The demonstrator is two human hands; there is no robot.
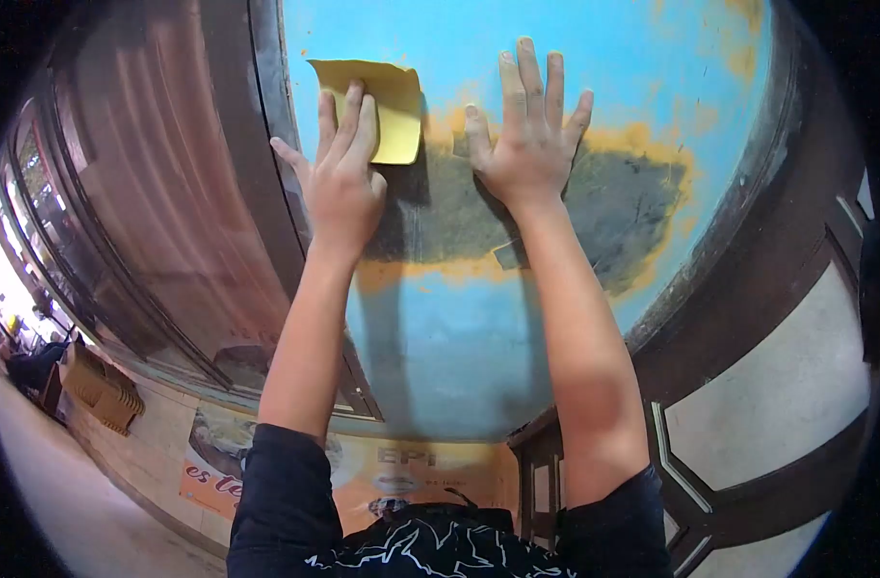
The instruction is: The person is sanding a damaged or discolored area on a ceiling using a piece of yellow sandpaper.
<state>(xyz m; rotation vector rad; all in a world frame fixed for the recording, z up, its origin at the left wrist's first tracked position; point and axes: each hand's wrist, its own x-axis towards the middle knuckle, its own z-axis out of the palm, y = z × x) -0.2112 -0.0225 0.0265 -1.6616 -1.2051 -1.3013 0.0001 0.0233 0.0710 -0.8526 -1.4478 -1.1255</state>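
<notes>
A yellow sheet, probably sandpaper (398,119), lies against the upper left of a painted blue wall (447,325). Over its lower left part is my left hand (344,173), fingers spread, with some fingertips on the sheet and the little finger out at the dark frame. My right hand (530,144) rests with spread fingers on the wall, holding nothing, at the upper edge of a dark bare patch (627,202) ringed with orange. A small dark grey piece (510,256) shows at the patch's lower edge, beside my right forearm.
Left of the wall stands a dark-framed glass window (187,166) with curtain-like folds. Dark wood panelling with pale insets (772,383) is on the right. Below are a printed banner (425,473) bearing writing and a brown slatted object (100,386) at the far left.
</notes>
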